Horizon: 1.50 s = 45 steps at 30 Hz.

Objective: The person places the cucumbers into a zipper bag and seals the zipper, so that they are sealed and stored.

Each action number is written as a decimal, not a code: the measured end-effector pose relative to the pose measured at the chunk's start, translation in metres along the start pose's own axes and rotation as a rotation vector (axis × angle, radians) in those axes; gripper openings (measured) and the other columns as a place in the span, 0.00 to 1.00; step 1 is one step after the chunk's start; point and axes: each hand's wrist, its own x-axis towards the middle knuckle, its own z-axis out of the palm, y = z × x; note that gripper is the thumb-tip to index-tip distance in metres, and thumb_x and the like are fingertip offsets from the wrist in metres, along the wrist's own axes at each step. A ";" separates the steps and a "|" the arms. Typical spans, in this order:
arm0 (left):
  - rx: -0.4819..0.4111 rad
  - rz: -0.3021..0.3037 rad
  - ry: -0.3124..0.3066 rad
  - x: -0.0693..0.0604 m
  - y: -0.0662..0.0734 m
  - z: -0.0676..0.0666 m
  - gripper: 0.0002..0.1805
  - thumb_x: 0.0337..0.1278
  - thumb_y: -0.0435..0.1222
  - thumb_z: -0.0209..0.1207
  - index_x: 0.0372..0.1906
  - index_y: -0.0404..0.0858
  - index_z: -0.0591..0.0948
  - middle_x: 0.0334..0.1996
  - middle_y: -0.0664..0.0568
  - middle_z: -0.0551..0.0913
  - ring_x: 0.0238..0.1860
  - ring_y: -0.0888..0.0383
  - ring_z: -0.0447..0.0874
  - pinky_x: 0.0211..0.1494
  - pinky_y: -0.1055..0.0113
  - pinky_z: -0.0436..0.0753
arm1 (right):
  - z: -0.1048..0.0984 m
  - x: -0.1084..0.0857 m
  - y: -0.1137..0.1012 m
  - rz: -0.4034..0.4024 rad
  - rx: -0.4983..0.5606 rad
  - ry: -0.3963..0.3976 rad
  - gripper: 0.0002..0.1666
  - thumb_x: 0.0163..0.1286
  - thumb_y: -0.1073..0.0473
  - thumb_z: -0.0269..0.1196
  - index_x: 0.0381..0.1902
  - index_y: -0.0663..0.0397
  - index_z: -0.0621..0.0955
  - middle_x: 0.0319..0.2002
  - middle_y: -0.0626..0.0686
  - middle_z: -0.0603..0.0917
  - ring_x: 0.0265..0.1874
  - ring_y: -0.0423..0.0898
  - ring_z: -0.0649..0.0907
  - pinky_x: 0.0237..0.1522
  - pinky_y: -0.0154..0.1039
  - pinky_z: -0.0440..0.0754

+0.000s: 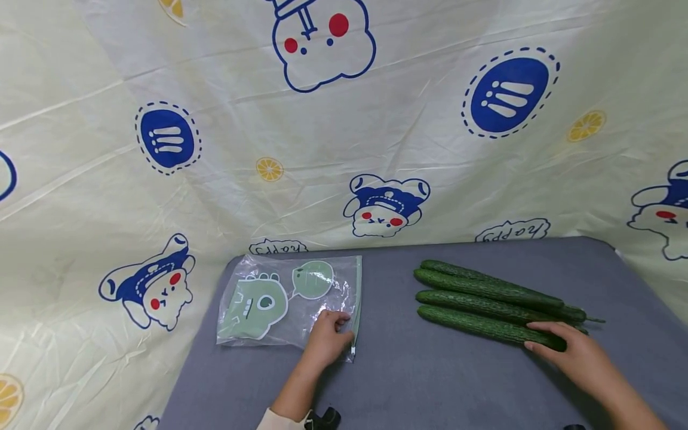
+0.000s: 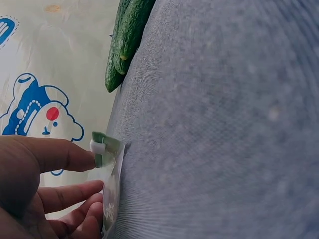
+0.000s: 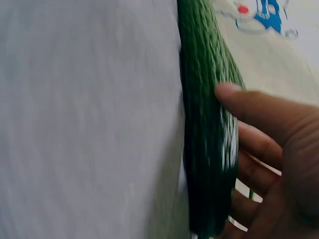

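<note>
Several long green cucumbers lie side by side on the right of the table, the nearest cucumber (image 1: 484,324) at the front. Around its right end my right hand (image 1: 577,355) curls, thumb on the near side and fingers across the far side; in the right wrist view that cucumber (image 3: 207,129) is blurred. A clear zip bag (image 1: 301,307) with green cartoon prints lies flat at the left. My left hand (image 1: 326,339) rests at its right edge, fingers loosely bent. In the left wrist view the thumb meets the green zip strip beside the white slider (image 2: 97,148), apart from the other fingers.
A grey cloth (image 1: 398,382) covers the table. Behind and to the sides hangs a pale curtain (image 1: 226,197) printed with cartoon figures and orange slices. A black wrist strap (image 1: 325,418) shows at my left wrist.
</note>
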 end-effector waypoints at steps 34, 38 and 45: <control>-0.003 0.010 0.036 -0.004 0.010 -0.003 0.09 0.52 0.26 0.58 0.38 0.38 0.73 0.27 0.53 0.75 0.25 0.64 0.69 0.31 0.70 0.70 | 0.009 -0.012 -0.020 -0.160 0.138 0.019 0.32 0.76 0.44 0.57 0.73 0.48 0.70 0.68 0.69 0.71 0.63 0.73 0.71 0.46 0.67 0.75; 0.029 0.079 0.058 -0.004 0.009 -0.002 0.06 0.54 0.25 0.58 0.34 0.39 0.80 0.28 0.52 0.77 0.28 0.65 0.71 0.33 0.71 0.73 | 0.011 -0.012 -0.034 -0.170 0.171 0.016 0.32 0.77 0.43 0.56 0.74 0.47 0.69 0.69 0.68 0.69 0.65 0.73 0.70 0.46 0.67 0.75; -0.023 0.054 0.065 -0.006 0.012 -0.001 0.05 0.51 0.28 0.65 0.31 0.38 0.82 0.25 0.52 0.75 0.25 0.68 0.67 0.30 0.73 0.70 | 0.016 -0.009 -0.055 -0.185 0.169 0.028 0.32 0.77 0.41 0.56 0.73 0.45 0.70 0.69 0.66 0.71 0.64 0.71 0.72 0.46 0.65 0.77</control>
